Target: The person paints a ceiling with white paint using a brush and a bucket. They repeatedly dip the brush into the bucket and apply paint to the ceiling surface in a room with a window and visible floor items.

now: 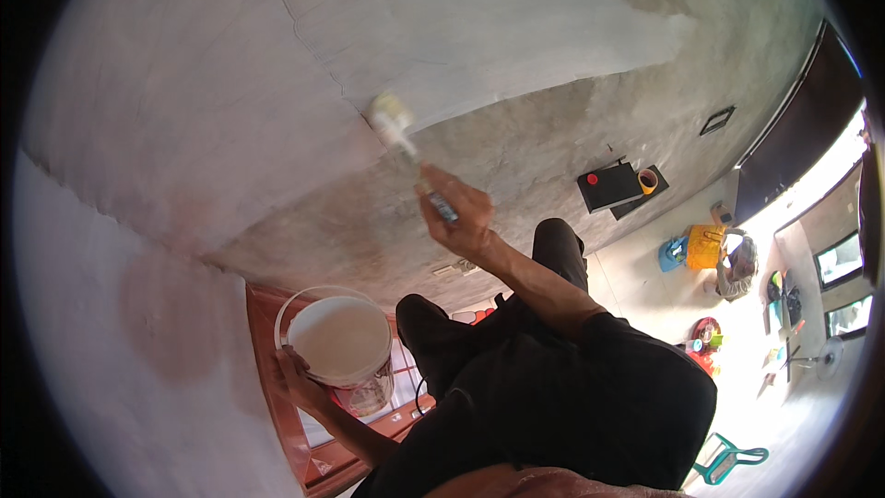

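Note:
My right hand (461, 212) is closed around the handle of a paintbrush (394, 122). The brush head is smeared by motion and reaches up to the wall, near a thin crack at the edge of the pale painted area (461, 28). Below that edge the plaster (350, 221) is bare and grey. At lower left, my left hand (293, 376) grips the side of a white paint bucket (367, 395) near its rim, fingers partly hidden. Pale paint (341, 337) shows inside the bucket, and its wire handle (281, 314) stands up at the left.
A reddish-brown frame (263, 332) lies under the bucket. To the right, a black wall shelf (608, 186) bears a red round thing and a yellow cup (648, 181). Farther off are a yellow bag (705, 246), a green stool (728, 461) and a fan (825, 360).

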Demonstrator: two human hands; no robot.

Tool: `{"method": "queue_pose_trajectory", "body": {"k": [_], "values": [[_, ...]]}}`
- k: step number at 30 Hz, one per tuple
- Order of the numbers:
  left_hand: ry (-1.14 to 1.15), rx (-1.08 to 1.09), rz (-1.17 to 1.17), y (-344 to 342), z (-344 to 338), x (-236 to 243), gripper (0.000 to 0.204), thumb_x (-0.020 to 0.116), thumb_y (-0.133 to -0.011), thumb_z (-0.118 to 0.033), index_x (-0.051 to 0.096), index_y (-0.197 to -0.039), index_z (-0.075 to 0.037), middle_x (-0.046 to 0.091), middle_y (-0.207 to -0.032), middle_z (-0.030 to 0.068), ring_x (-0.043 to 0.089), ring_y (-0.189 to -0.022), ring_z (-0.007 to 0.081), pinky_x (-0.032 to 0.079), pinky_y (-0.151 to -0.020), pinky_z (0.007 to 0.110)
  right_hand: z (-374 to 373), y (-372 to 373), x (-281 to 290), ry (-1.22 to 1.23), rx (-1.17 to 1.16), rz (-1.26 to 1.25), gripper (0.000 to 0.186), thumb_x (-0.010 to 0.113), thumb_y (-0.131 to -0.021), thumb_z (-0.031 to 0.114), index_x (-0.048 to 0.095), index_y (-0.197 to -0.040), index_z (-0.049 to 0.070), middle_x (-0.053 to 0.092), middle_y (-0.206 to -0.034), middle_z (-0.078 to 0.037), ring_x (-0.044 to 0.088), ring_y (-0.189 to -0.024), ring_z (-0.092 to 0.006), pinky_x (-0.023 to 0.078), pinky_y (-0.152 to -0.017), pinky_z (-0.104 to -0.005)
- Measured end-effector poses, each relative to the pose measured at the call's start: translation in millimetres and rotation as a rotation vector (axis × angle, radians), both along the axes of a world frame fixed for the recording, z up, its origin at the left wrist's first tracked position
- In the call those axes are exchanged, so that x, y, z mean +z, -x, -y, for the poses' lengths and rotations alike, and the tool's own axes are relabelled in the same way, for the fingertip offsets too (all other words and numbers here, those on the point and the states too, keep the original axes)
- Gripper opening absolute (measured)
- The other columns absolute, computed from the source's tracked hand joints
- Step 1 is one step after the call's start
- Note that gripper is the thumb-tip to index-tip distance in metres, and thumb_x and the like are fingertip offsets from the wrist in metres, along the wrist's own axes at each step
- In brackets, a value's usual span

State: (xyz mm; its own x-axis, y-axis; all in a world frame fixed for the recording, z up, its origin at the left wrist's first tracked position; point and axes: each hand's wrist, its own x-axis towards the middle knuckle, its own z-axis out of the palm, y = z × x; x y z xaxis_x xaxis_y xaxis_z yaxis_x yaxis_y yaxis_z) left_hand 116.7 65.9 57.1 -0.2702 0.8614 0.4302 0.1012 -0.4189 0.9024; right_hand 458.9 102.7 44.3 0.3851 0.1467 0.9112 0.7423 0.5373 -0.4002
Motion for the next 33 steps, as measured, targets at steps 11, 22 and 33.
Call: {"method": "queue_pose_trajectory", "body": {"k": [11, 22, 33], "values": [[-0.003, 0.06, -0.087, -7, 2, 8, 0.032, 0.05, -0.098, -0.023, 0.053, -0.073, -0.003, 0.033, -0.056, -0.0042, 0.032, -0.054, 0.005, 0.026, -0.054, 0.022, 46, -140, -26, 0.203, 0.069, -0.378, 0.024, 0.07, -0.083, 0.004, 0.07, -0.107, 0.002, 0.072, -0.091, -0.009, 0.059, -0.075, -0.0065, 0.05, -0.066, -0.0238], [-0.016, 0.023, -0.042, -3, 4, 5, 0.028, 0.051, -0.096, -0.019, 0.051, -0.071, -0.005, 0.036, -0.057, -0.004, 0.033, -0.055, 0.0045, 0.028, -0.058, 0.021, 96, -268, -36, 0.054, -0.727, -0.463, 0.02, 0.067, -0.086, 0.01, 0.069, -0.104, 0.002, 0.073, -0.086, -0.012, 0.069, -0.076, -0.0145, 0.052, -0.067, -0.0273], [0.004, 0.12, -0.122, -9, 7, 7, 0.028, 0.051, -0.097, -0.021, 0.051, -0.074, -0.005, 0.036, -0.06, -0.0039, 0.034, -0.057, 0.0055, 0.027, -0.054, 0.023, -6, -4, -26, 0.091, 0.026, 0.013, 0.032, 0.071, -0.078, 0.001, 0.064, -0.109, 0.0, 0.069, -0.098, -0.018, 0.07, -0.081, -0.029, 0.056, -0.067, -0.0334]]}}
